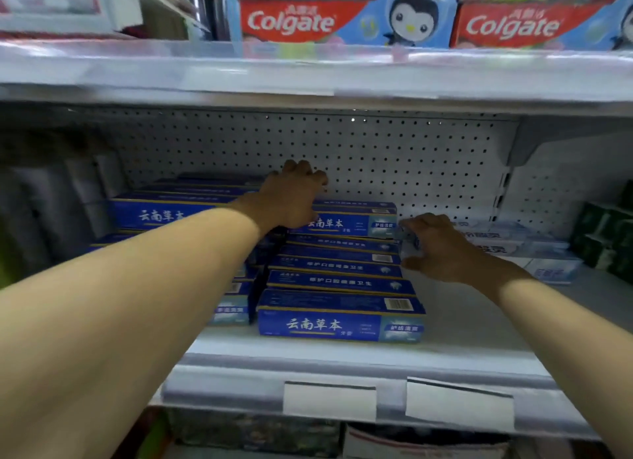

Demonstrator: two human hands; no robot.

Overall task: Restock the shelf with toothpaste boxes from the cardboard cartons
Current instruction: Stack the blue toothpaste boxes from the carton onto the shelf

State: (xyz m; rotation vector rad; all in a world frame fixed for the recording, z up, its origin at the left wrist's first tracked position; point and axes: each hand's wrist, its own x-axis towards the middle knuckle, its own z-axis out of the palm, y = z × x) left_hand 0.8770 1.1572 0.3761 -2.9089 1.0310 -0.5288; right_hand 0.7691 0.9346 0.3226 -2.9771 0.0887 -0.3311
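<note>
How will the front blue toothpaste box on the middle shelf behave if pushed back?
The front blue box lies flat on a broad face, so it will probably slide, not tip or roll. It looks like thin card, likely light and easily dented. It seems to sit against the blue boxes behind it, so a push may shift that row too, toward the left hand.

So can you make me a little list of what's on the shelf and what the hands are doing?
shelf: white, dotted back wall
blue boxes: toothpaste, stacked in rows
left hand: rests on top of the back blue stack
right hand: at the right end of the blue boxes, fingers curled
pale boxes: to the right
shelf above: Colgate boxes
</note>
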